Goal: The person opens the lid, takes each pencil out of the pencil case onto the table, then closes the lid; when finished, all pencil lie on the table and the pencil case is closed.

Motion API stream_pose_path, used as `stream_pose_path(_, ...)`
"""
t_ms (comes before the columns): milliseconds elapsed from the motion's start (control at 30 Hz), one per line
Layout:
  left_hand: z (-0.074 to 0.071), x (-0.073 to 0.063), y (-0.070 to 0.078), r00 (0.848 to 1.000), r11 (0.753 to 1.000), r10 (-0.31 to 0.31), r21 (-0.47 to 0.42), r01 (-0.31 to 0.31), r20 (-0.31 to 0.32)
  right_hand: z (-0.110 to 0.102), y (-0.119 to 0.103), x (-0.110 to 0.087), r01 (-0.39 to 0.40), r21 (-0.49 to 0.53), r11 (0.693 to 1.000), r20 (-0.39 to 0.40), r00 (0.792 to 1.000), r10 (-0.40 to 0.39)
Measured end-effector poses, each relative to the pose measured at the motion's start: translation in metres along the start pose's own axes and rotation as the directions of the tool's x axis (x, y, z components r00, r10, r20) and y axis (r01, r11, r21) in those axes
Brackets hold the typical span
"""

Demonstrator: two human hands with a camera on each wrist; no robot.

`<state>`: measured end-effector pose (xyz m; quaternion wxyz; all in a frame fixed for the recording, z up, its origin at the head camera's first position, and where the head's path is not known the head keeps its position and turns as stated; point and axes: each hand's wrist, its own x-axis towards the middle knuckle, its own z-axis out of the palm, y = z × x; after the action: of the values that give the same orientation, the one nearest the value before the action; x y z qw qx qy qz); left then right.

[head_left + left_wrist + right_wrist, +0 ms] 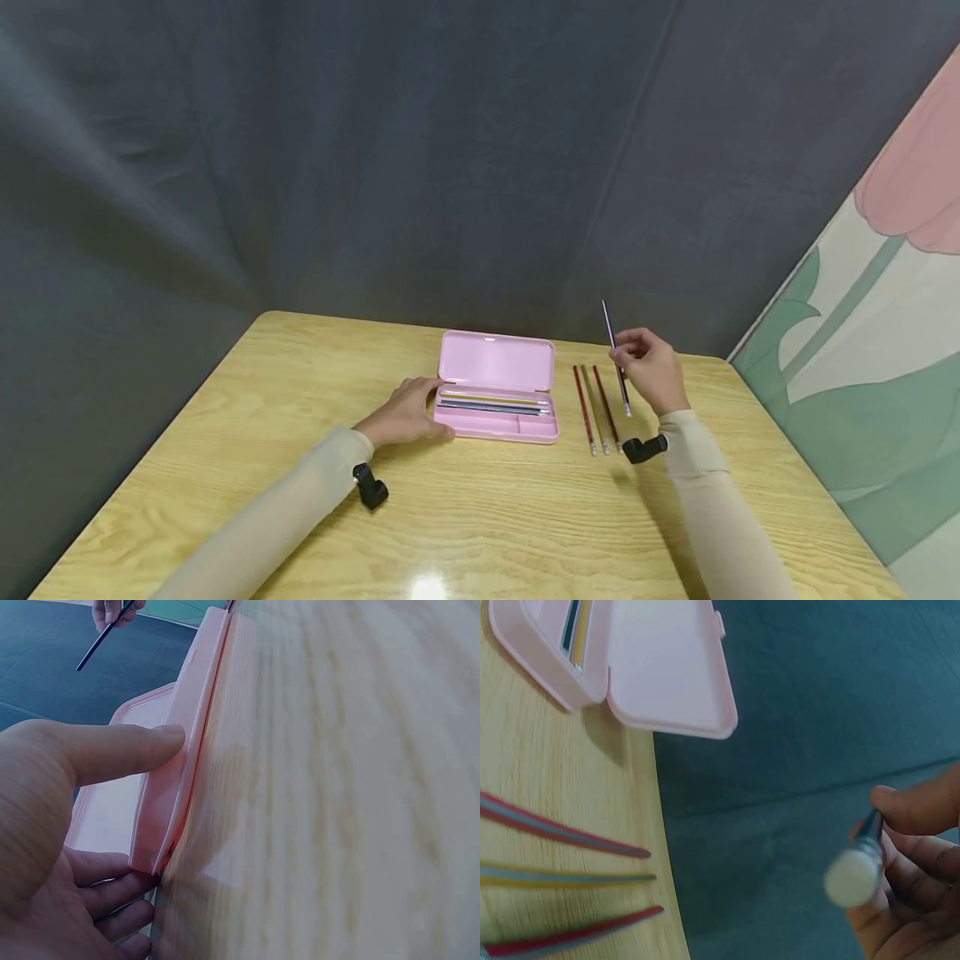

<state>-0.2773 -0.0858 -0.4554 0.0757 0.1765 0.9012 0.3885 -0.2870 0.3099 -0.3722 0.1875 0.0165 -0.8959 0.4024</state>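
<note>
A pink pencil case (477, 426) lies with its lid (497, 362) raised toward the back. Inside its long compartment rest a yellow pencil (491, 399) and dark pencils (487, 407). My left hand (405, 414) grips the case's left end; in the left wrist view the thumb (142, 748) presses the front wall and the fingers reach round the end. To the right of the case, my right hand (654, 373) pinches a dark pencil (608, 323) between thumb and fingers, held up off the table with its white eraser (853, 879) pointing down toward me.
Between the case and my right hand, a red pencil (583, 408), a yellow pencil (595, 408) and a dark red pencil (606, 405) lie side by side on the wooden table (480, 517). A dark curtain (450, 167) hangs behind; a flower-patterned panel (862, 375) stands at right.
</note>
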Motion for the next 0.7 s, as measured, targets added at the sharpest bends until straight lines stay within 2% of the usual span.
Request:
stream_pose_path(167,0.001,-0.003,-0.001,1.000,0.999,-0.030,-0.011,0.030,0.006,-0.011,0.006,-0.001,-0.016,-0.007,1.000,-0.014,1.000,0.016)
stream_pose_path(400,0.003,0.003,-0.003,1.000,1.000,-0.002,-0.012,0.002,-0.018,-0.026,0.017,-0.003,-0.046,-0.056,0.997,-0.024,0.999,0.045)
stream_pose_path(700,0.003,0.003,-0.003,1.000,1.000,-0.003,-0.016,0.003,-0.011,-0.027,0.036,-0.007,-0.075,-0.174,0.982,0.050,0.995,0.085)
